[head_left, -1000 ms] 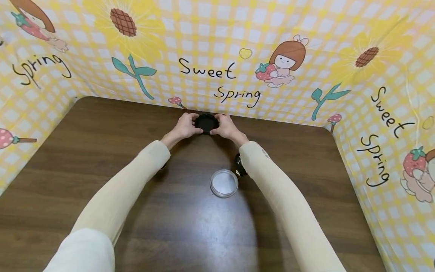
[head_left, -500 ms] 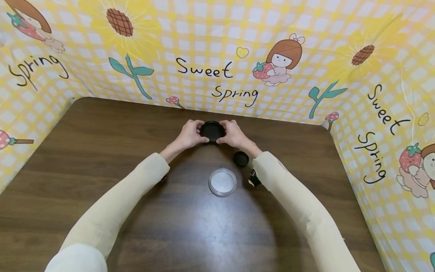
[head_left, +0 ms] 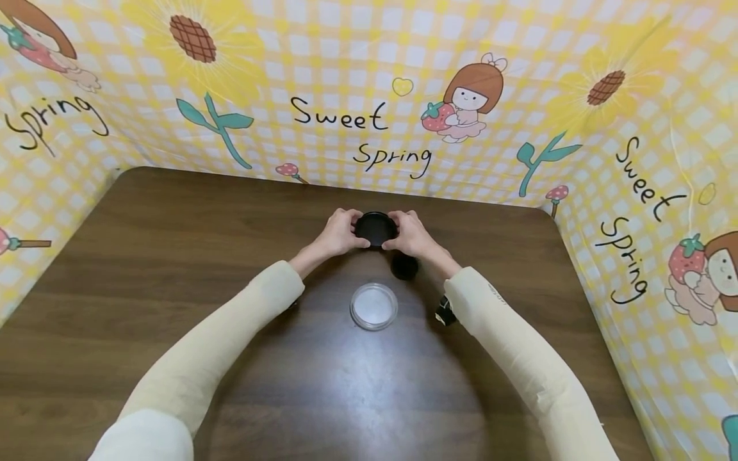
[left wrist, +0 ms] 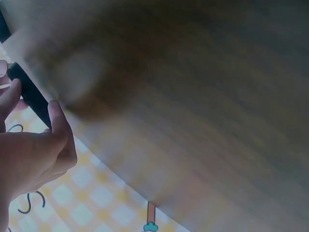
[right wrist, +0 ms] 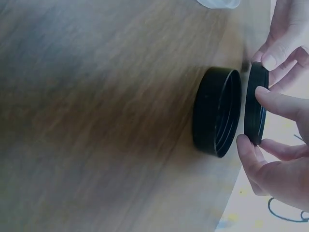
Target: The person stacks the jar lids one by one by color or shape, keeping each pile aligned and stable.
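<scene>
Both hands hold a round black lid (head_left: pixel 376 229) between them near the back of the table. My left hand (head_left: pixel 340 232) grips its left rim with thumb and fingers, and my right hand (head_left: pixel 412 234) pinches the right rim. From the right wrist, the held lid (right wrist: pixel 255 104) is seen nearly edge-on, with fingertips along its rim. Just below my right hand, a second round black lid (head_left: pixel 405 266) rests on the table; threads show inside it in the right wrist view. Nearer to me stands a clear round container (head_left: pixel 374 307).
The brown wooden table (head_left: pixel 173 307) ends at a yellow checked cloth (head_left: pixel 323 77) with printed flowers and lettering, which rises at the back and both sides. A black wrist camera (head_left: pixel 445 311) shows under the right sleeve.
Both hands have brought the held lid back from the rear edge, toward me and to the right. The second black lid has come out from behind my right arm.
</scene>
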`<state>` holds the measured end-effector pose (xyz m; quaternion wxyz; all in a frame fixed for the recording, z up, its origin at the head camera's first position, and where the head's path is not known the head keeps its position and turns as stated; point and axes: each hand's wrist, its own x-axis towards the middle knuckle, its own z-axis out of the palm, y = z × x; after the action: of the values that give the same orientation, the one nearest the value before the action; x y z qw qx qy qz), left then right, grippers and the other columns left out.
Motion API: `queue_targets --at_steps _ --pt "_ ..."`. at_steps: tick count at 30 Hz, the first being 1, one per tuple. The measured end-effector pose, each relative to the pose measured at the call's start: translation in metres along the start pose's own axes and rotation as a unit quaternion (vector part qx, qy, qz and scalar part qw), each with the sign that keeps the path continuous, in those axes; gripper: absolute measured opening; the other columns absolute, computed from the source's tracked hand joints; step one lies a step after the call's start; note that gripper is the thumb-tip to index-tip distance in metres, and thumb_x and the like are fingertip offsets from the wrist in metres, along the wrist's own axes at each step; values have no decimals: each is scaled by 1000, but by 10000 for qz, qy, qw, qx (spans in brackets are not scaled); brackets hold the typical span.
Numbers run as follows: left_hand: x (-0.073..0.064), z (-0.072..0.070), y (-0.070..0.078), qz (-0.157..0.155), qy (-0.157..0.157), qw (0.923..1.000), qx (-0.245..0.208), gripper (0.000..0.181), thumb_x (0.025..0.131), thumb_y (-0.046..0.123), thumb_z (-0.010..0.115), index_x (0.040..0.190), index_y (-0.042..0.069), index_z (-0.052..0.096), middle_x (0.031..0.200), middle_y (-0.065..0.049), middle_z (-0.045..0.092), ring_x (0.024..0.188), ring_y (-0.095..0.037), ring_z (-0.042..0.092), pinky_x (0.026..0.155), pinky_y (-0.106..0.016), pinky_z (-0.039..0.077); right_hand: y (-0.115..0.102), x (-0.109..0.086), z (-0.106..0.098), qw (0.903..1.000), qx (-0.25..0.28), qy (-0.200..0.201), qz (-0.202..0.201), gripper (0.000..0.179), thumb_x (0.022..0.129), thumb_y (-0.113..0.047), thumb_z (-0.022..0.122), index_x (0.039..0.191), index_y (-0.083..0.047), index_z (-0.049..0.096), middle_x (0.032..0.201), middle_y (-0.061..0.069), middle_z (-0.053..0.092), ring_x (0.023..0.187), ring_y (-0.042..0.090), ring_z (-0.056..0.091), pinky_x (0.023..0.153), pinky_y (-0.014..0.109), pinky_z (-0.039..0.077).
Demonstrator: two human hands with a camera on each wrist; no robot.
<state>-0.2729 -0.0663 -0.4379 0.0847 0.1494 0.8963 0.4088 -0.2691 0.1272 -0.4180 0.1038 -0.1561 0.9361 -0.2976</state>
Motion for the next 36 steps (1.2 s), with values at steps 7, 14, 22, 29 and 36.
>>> queue_targets --at_steps 7,14,22,29,36 --pt "6 6 4 5 -6 9999 149 64 77 10 80 131 -9 51 117 -26 50 103 -33 54 88 -38 47 8 0 -1 9999 22 -37 99 72 80 -12 79 139 8 42 120 23 56 115 32 41 96 41 38" --pt "10 11 7 -29 -114 9998 185 64 77 10 80 131 -8 51 119 -25 50 105 -33 53 90 -37 46 14 -2 -2 9999 67 30 116 72 78 -10 79 138 8 43 118 24 58 114 33 41 96 41 37" --pt "8 11 7 -102 -132 9997 189 65 77 10 81 132 -8 50 120 -24 50 107 -33 52 91 -38 45 15 -4 0 9999 114 23 113 73 79 -9 79 139 8 42 119 24 56 112 32 41 95 40 39" --pt "6 11 7 -55 -140 9996 253 66 76 10 81 132 -9 50 119 -24 53 109 -34 49 92 -39 44 14 -5 2 9999 98 -16 92 72 79 -11 79 138 8 42 116 23 55 111 31 41 94 40 39" --pt "2 11 7 -63 -101 9998 153 68 77 10 80 134 -9 47 122 -25 51 111 -34 47 92 -38 44 15 -6 2 9998 154 -87 107 76 80 -11 78 141 7 38 121 23 53 112 30 43 93 38 41"
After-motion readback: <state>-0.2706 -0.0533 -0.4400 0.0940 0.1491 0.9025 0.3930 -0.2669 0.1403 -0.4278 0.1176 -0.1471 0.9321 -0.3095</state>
